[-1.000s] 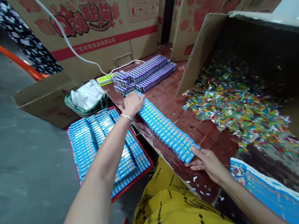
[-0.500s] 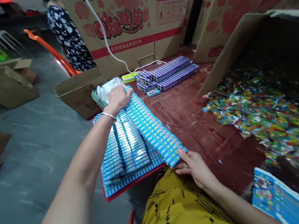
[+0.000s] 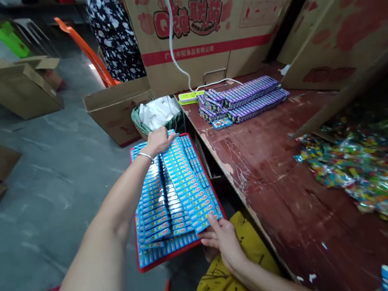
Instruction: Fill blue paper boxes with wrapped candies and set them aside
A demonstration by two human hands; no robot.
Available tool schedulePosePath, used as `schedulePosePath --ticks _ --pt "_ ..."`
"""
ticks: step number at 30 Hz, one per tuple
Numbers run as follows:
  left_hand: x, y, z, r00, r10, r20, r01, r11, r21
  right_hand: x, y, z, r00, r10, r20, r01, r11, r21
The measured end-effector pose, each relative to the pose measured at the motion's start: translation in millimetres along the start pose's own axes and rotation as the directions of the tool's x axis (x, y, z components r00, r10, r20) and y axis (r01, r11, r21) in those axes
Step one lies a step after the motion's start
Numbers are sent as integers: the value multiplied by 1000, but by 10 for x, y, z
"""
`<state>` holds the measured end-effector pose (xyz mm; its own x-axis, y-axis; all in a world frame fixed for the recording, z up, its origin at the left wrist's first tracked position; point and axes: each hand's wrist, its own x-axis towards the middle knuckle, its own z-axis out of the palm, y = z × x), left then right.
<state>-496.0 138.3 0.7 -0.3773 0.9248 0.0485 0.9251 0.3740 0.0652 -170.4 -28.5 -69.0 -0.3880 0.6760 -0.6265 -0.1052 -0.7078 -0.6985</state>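
A long row of small blue packets [image 3: 187, 181] spans the space between my hands, pressed together end to end. My left hand [image 3: 159, 141] grips its far end, a silver bangle on the wrist. Closed on the near end, my right hand [image 3: 223, 240] has its thumb on top and fingers underneath. The row lies over more rows of blue packets [image 3: 154, 221] on a red-rimmed tray [image 3: 168, 259]. Whether the held row rests on those below or hovers just above them, I cannot tell.
Right of the tray is a worn red-brown table [image 3: 257, 164] with stacked purple packets [image 3: 253, 98] and a heap of wrapped candies [image 3: 370, 175]. Behind stand a bag-lined bin [image 3: 157, 114], a large carton [image 3: 188, 22] and a person in a floral top [image 3: 114, 34].
Both hands have carried the row of blue packets leftward, from the table's edge to above the tray. My view has shifted, showing more of the bin and tray.
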Motion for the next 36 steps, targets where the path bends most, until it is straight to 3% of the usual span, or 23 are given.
schedulePosePath --ticks 13,21,36 --pt "288 -301 441 994 59 90 -58 998 -10 219 279 377 995 96 17 -97 994 52" --pt "335 -315 609 991 65 120 -65 998 -8 244 376 406 989 144 21 -145 987 73" --pt "345 -343 760 986 102 133 -99 995 -30 206 518 390 976 213 47 -214 977 21"
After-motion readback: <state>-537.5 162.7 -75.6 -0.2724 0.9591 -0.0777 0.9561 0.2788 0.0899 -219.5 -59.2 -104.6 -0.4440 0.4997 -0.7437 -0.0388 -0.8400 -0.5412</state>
